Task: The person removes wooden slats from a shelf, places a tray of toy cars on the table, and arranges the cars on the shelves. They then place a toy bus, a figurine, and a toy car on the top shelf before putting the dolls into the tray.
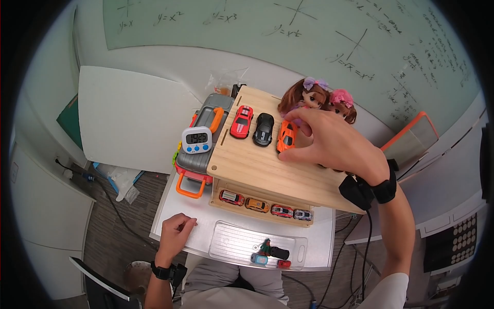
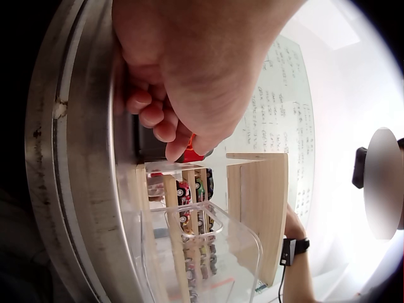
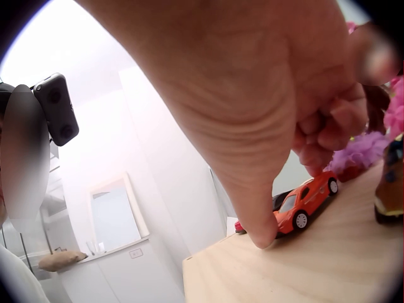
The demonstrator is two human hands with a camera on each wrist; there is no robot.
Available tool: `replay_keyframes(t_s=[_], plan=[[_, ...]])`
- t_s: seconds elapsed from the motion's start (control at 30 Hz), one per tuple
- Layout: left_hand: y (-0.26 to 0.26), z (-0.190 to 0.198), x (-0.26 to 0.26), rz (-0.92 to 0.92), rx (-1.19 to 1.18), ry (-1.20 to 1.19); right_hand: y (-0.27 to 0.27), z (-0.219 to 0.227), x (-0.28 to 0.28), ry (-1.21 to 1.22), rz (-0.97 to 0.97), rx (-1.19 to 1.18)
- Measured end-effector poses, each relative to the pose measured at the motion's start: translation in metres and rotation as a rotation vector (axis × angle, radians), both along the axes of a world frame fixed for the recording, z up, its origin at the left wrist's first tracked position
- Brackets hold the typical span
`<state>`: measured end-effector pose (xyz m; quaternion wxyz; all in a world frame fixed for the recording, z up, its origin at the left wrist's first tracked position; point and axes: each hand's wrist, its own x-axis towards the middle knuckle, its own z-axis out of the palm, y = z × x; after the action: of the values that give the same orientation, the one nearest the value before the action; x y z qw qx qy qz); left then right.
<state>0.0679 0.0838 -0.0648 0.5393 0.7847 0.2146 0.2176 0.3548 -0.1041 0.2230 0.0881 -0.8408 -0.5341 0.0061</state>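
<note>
An orange toy car [image 1: 286,136] stands on the wooden top at the right end of a row, beside a black toy car [image 1: 264,129] and a red toy car [image 1: 241,122] with white stripes. My right hand [image 1: 334,138] pinches the orange car lengthwise, thumb at one end and fingertips at the other. In the right wrist view its wheels are right at the wood. My left hand [image 1: 177,232], fingers loosely curled and holding nothing, rests by the left edge of the white table [image 1: 198,247].
Dolls [image 1: 311,95] stand behind the wooden shelf top [image 1: 247,159]. Several small cars [image 1: 257,205] line a lower shelf. A clear tray [image 1: 226,242] with small toys lies in front. At left, a timer [image 1: 197,140] sits on a grey-and-red case [image 1: 208,162] with orange handles.
</note>
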Motion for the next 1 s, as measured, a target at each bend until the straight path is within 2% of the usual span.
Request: replay_keyframes(t_s=[0.53, 0.63, 0.73, 0.8, 0.93, 1.0], plan=[[0.001, -0.005, 0.000, 0.002, 0.030, -0.015, 0.001, 0.000, 0.003, 0.034, -0.035, -0.039], [0.001, -0.005, 0.000, 0.007, 0.026, 0.014, -0.002, -0.001, 0.002, -0.047, -0.005, 0.019], [0.002, -0.009, -0.002, 0.004, -0.008, 0.034, -0.013, 0.017, -0.026, 0.070, -0.119, 0.062], [0.002, -0.009, -0.002, 0.011, -0.033, 0.044, -0.031, 0.015, -0.027, -0.106, 0.035, 0.242], [0.003, -0.009, -0.001, 0.008, -0.021, 0.058, -0.072, 0.013, -0.080, 0.044, 0.213, 0.158], [0.003, -0.009, -0.001, 0.000, -0.019, 0.074, -0.091, -0.014, -0.098, 0.101, 0.266, 0.075]])
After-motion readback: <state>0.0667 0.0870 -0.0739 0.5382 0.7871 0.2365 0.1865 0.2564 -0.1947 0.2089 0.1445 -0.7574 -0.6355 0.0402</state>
